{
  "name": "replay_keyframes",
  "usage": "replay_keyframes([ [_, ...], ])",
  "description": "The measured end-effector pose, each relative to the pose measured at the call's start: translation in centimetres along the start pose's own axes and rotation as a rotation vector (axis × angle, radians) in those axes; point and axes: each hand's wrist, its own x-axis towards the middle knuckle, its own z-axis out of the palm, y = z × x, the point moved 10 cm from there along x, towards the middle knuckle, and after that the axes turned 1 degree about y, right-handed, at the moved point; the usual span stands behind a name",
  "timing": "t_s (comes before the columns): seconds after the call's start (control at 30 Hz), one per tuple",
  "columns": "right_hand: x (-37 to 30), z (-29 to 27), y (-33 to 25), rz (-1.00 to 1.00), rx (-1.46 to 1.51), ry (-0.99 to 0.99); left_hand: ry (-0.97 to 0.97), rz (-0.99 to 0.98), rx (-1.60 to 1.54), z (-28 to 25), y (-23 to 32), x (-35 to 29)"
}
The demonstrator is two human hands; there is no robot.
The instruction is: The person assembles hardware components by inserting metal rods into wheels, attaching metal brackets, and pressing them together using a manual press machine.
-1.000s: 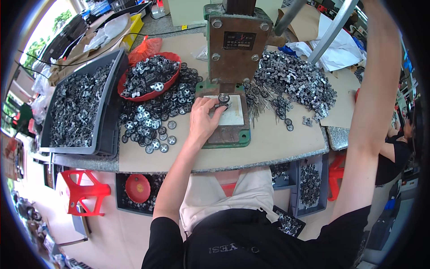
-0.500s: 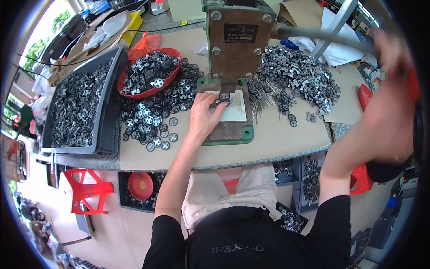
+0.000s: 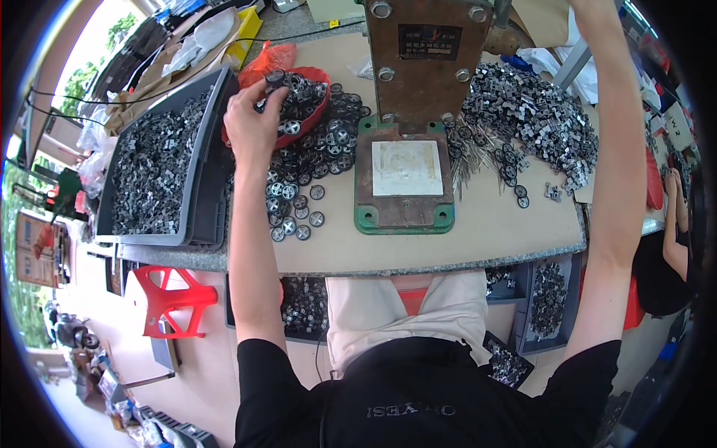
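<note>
Over the left edge of the red bowl (image 3: 326, 81), my left hand (image 3: 254, 125) pinches a small black wheel (image 3: 275, 77) between thumb and fingers. The bowl holds many more black wheels, some with silver spokes. High at the right, my right arm reaches up and only part of my right hand (image 3: 595, 16) shows; its fingers are cut off by the upper edge. Between my arms stands a hand press (image 3: 422, 82) on a green and brown base. A white pad (image 3: 407, 168) lies bare on that base.
Loose wheels (image 3: 287, 213) spread beside the bowl. A grey bin (image 3: 207, 168) of small dark metal parts stands left. Right of the press lie thin metal pins (image 3: 469, 160) and a heap of metal clips (image 3: 534, 119). A red stool (image 3: 175, 299) stands below; another person's arm (image 3: 676, 224) shows far right.
My left hand has left the press pad and moved up-left to the red bowl, holding a wheel. My right arm has swung upward and forward. The view has shifted slightly.
</note>
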Motion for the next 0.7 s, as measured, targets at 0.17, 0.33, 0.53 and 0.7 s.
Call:
replay_keyframes([
  [0.17, -14.6, 1.5, 6.6, 0.488, 0.022, -0.354, 0.018, 0.027, 0.21, -2.0, -2.1, -1.5],
  [0.33, -27.0, -2.4, 9.0, 0.763, -0.081, -0.473, -0.402, -0.126, -0.122, 4.8, -0.3, -9.4],
  [0.53, -33.6, -4.6, 9.2, 0.864, -0.254, -0.507, -0.4, -0.2, -0.047, 9.6, -1.2, -12.0],
  [0.7, -34.7, -5.6, 8.9, 0.839, -0.294, -0.488, -0.261, -0.342, -0.082, 7.7, -2.6, -12.1],
])
